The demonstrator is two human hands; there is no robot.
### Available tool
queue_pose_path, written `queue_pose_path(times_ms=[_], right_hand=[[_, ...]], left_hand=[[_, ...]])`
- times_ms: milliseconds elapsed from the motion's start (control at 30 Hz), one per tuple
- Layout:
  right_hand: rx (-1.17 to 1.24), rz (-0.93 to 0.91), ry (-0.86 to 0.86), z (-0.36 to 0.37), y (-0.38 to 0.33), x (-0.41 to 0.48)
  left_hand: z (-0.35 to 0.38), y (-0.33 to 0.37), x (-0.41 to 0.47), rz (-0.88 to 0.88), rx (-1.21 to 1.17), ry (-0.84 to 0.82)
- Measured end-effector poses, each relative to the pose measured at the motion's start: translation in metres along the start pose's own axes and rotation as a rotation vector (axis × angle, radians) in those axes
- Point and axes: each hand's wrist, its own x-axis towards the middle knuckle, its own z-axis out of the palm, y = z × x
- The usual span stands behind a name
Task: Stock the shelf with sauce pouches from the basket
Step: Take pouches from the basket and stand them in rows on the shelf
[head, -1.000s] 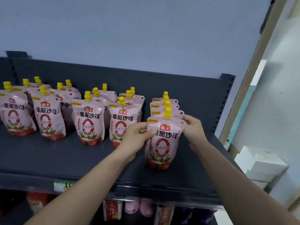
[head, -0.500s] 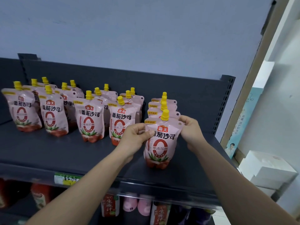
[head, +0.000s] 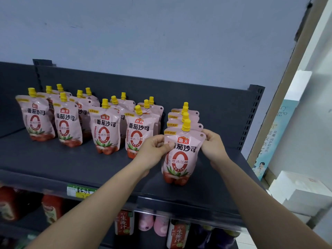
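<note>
A pink sauce pouch (head: 180, 159) with a yellow cap stands upright at the front of the rightmost row on the dark grey shelf (head: 71, 164). My left hand (head: 154, 150) pinches its upper left edge. My right hand (head: 212, 144) pinches its upper right corner. Behind it stand three more pouches (head: 185, 115) in a line. Several rows of the same pouches (head: 106, 128) fill the shelf to the left. The basket is out of view.
The shelf's back panel (head: 206, 105) and perforated right upright (head: 251, 114) close in the row. A lower shelf holds bottles and pouches (head: 124, 223). White boxes (head: 301, 193) sit on the floor to the right. A price label (head: 80, 191) hangs on the shelf's front edge.
Both hands stay on the front pouch, which stays at the front of its row. The camera has turned slightly left and down, so the shelf sits further right in view.
</note>
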Motion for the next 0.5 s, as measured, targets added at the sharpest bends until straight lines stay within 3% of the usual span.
queue_pose_path(times_ms=[500], right_hand=[[-0.050,-0.002,-0.020,-0.016,0.003,0.001]], left_hand=[[-0.007,0.009,0.001,0.045,0.227,0.007]])
